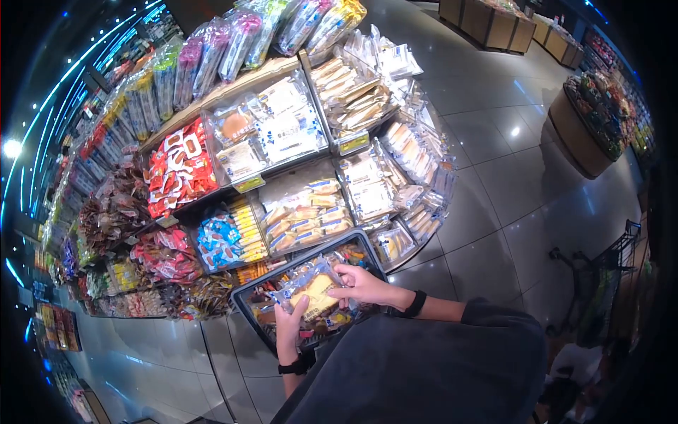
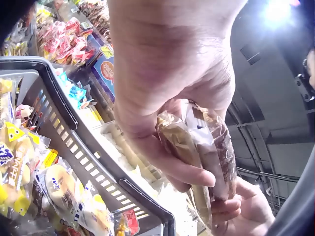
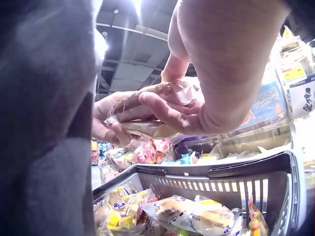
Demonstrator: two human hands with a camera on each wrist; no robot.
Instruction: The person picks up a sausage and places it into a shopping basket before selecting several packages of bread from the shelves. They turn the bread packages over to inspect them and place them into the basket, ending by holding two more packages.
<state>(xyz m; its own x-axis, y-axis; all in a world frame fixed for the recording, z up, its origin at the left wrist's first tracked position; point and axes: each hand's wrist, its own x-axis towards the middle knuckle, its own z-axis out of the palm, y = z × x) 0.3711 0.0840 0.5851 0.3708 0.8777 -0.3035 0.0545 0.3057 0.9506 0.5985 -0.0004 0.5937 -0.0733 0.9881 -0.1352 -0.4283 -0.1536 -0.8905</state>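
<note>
Both hands hold a clear-wrapped yellow bread point(image 1: 319, 297) over the grey shopping basket point(image 1: 247, 314). The left hand point(image 1: 287, 331) grips its near left side, thumb on the front. At the other side, the right hand point(image 1: 361, 285) pinches it between thumb and fingers. From the left wrist view, a brown-and-clear wrapped pack point(image 2: 216, 152) lies side by side with a tan one in the grip of the left hand point(image 2: 172, 73). The right hand point(image 3: 216, 78) has its fingers along the wrapper's edge. Below, the basket holds several wrapped breads point(image 3: 170, 209).
A tiered stand carries bins of red packets point(image 1: 180, 166), white-wrapped breads point(image 1: 289, 120), blue packets point(image 1: 220, 237) and wrapped rolls point(image 1: 307, 215). A shopping cart point(image 1: 600, 275) stands on the tiled floor at right. Another rounded display point(image 1: 583, 134) is farther off.
</note>
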